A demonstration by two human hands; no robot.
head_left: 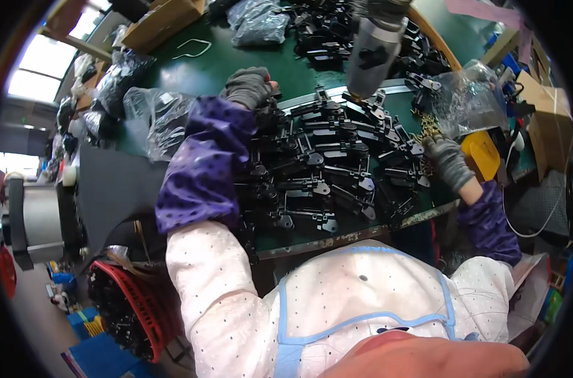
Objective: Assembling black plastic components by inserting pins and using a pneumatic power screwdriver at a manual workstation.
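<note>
Clear plastic bags (157,116), brown cardboard box (163,22), perhaps another (551,120)

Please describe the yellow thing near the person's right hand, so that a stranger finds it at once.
Start at the green worktable and follow its right edge. Past the black metal brackets, beside the gloved right hand, lies a yellow plastic container. It is the only yellow thing there.

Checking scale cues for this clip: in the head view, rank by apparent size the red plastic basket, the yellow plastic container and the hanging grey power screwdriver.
1. Red plastic basket
2. Hanging grey power screwdriver, though nearness to the camera enlarges it
3. Yellow plastic container
</note>
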